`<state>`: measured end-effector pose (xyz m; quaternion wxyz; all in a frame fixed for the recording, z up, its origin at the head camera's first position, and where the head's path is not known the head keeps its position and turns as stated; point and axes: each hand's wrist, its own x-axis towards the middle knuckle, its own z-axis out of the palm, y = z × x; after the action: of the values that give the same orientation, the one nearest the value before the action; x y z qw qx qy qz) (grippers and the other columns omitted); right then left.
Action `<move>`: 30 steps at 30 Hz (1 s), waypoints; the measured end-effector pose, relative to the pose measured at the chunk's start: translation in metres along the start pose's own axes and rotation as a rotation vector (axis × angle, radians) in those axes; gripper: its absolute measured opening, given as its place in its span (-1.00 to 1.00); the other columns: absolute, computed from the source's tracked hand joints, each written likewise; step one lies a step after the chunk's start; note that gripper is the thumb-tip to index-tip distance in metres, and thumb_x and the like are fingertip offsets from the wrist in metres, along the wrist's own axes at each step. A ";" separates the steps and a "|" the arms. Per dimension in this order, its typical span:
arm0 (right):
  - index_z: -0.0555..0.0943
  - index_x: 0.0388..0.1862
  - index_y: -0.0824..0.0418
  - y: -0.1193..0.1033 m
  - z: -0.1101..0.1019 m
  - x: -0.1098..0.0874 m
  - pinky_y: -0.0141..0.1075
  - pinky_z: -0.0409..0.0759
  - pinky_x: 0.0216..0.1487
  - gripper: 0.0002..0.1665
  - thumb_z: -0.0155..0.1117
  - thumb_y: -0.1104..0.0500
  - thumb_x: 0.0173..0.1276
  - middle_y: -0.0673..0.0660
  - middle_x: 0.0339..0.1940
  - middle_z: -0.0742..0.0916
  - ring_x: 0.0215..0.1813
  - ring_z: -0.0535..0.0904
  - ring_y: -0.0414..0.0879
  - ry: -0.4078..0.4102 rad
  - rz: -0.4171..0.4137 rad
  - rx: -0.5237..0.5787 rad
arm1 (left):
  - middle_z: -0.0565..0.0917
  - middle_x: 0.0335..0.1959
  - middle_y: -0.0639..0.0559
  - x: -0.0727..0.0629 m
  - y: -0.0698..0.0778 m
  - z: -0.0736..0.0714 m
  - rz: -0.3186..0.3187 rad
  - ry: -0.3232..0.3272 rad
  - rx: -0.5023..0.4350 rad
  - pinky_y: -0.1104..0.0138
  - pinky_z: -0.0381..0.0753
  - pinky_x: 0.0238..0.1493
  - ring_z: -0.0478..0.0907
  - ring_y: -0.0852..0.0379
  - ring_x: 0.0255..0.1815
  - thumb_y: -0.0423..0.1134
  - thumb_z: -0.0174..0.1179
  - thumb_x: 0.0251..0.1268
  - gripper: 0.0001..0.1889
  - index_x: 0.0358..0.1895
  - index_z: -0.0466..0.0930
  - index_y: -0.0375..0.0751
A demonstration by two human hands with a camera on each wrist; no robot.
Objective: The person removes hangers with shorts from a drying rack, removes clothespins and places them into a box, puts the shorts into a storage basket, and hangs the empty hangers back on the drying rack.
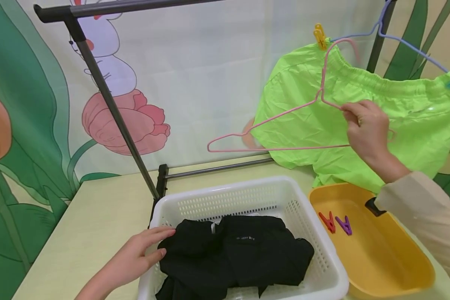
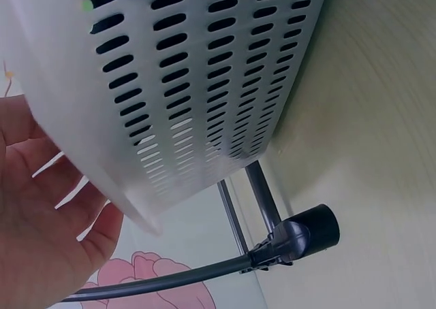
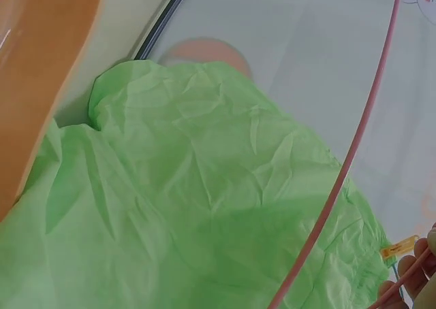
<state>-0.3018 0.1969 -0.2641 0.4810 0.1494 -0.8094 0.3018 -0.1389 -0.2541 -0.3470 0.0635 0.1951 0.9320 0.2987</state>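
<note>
Over table [image 1: 86, 233], hanger [image 1: 285, 148] is being pinched by right hand [image 1: 369, 129] (presumably for hook [image 1: 324, 66] clearance). Left hand [image 1: 140, 252]: relaxed, empty, over basket [image 1: 225, 200].

A home-style laundry corner sits before a backdrop [image 1: 217, 91] printed with a cartoon rabbit and oversized flowers. A black tubular clothes rack [image 1: 112, 104] stands near the far edge of a pale yellow table [image 1: 78, 233], where bright green shorts [image 1: 296, 96] hang pegged to a blue hanger [image 1: 416, 50]. A perforated white basket [image 1: 225, 204] holds black clothing [image 1: 262, 258], beside a yellow basin [image 1: 390, 254] with two clothespins [image 1: 330, 225] inside.
</note>
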 end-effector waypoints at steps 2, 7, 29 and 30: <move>0.64 -0.36 0.40 -0.004 0.004 0.002 -0.25 0.26 -0.36 -0.84 0.09 0.42 0.19 0.32 -0.48 0.61 -0.44 0.42 0.08 0.000 -0.008 0.006 | 0.42 0.16 -0.16 0.001 0.000 0.000 0.004 -0.033 -0.007 -0.03 0.39 0.03 0.29 -0.20 0.19 -0.29 0.09 0.19 -0.58 0.15 0.38 -0.26; 0.64 -0.35 0.39 -0.015 0.013 0.007 -0.19 0.31 -0.32 -0.84 0.10 0.40 0.20 0.30 -0.48 0.62 -0.42 0.44 0.09 -0.013 -0.029 0.015 | 0.47 0.11 -0.14 0.003 0.000 0.003 0.038 -0.054 0.074 -0.09 0.31 0.04 0.33 -0.18 0.15 -0.28 0.10 0.16 -0.58 0.12 0.42 -0.26; 0.59 -0.32 0.39 -0.062 0.044 0.055 -0.21 0.34 -0.30 -0.85 0.06 0.40 0.21 0.27 -0.42 0.61 -0.34 0.46 0.06 -0.072 -0.071 0.089 | 0.58 -0.01 0.09 0.001 0.001 0.029 0.009 -0.001 0.277 -0.22 -0.09 0.12 0.28 -0.06 0.18 -0.24 0.22 0.02 -0.62 0.01 0.54 -0.08; 0.59 -0.32 0.39 -0.063 0.045 0.058 -0.21 0.34 -0.29 -0.85 0.06 0.40 0.21 0.27 -0.41 0.61 -0.33 0.46 0.06 -0.070 -0.072 0.093 | 0.58 -0.01 0.10 0.001 0.001 0.030 0.006 0.005 0.280 -0.21 -0.08 0.13 0.28 -0.05 0.18 -0.24 0.22 0.02 -0.62 0.00 0.54 -0.08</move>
<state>-0.3279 0.1225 -0.2082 0.4556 0.2109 -0.8050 0.3161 -0.1323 -0.2368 -0.3707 0.0322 0.2042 0.9641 0.1667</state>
